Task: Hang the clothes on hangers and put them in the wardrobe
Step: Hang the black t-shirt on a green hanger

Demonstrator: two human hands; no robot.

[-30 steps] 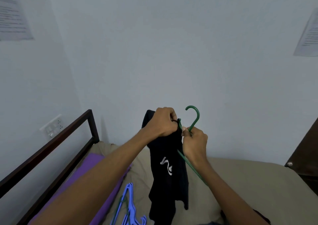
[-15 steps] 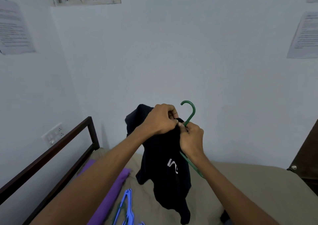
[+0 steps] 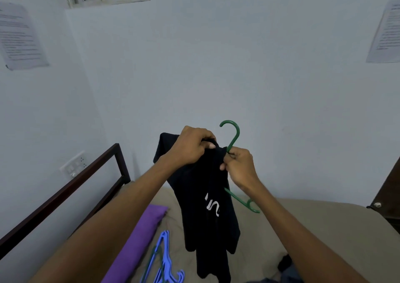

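A black garment with white lettering (image 3: pixel 205 198) hangs in front of me above the bed. My left hand (image 3: pixel 190 145) grips its collar at the top. A green plastic hanger (image 3: pixel 234 135) sticks up out of the neck opening, its hook pointing left. One hanger arm (image 3: pixel 242 201) pokes out bare at the lower right. My right hand (image 3: pixel 239 167) pinches the fabric and the hanger at the base of the hook. The other hanger arm is hidden inside the garment.
Blue and green hangers (image 3: pixel 164 263) lie on the beige bed (image 3: pixel 324 224) beside a purple cloth (image 3: pixel 140 239). A dark bed frame (image 3: pixel 91 174) runs along the left wall. Dark clothes (image 3: pixel 285 265) lie at the lower right. A dark wooden door (image 3: pixel 389 194) stands at the right edge.
The garment has spread wider over the hanger, and its left shoulder now stands out. My right hand slid down the hanger neck, and the right hanger arm shows more.
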